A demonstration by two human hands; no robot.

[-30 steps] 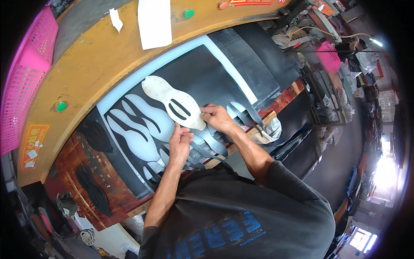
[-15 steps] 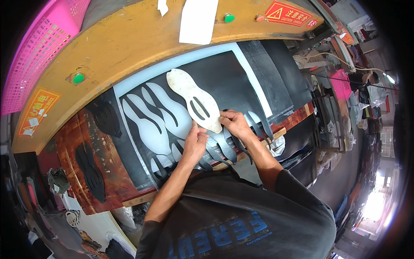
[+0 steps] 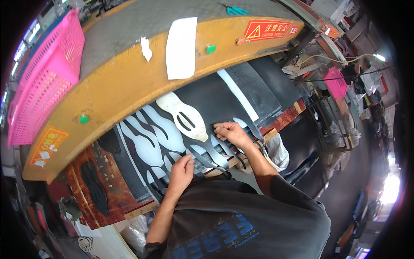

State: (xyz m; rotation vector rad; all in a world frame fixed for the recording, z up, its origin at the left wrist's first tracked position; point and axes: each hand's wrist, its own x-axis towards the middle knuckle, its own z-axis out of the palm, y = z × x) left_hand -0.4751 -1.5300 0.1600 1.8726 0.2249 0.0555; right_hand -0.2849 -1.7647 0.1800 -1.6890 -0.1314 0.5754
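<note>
A cream, sole-shaped plate [image 3: 192, 123] with two long slots, probably a cutting die, lies on a black sheet [image 3: 211, 97]. Its far end meets the edge of the yellow beam in the view. My right hand [image 3: 233, 133] hovers just right of the plate's near tip, fingers curled, with nothing visible in them. My left hand [image 3: 182, 170] is at the sheet's near edge, left of that tip, its fingers closed and seemingly without anything in them. Sole-shaped cutouts [image 3: 147, 149] left of the plate show the white board underneath. Thin black strips [image 3: 215, 156] hang along the near edge.
Across the far side runs a yellow press beam [image 3: 125, 93] with green buttons [image 3: 210, 49] and a hanging white paper [image 3: 181, 49]. Pink baskets [image 3: 47, 93] stand at far left. Black cut pieces [image 3: 94, 187] lie on the reddish-brown table end [image 3: 77, 183].
Both hands have let go of the plate and drawn apart from it; the left came back toward me. The yellow beam now covers the sheet's far edge in the view.
</note>
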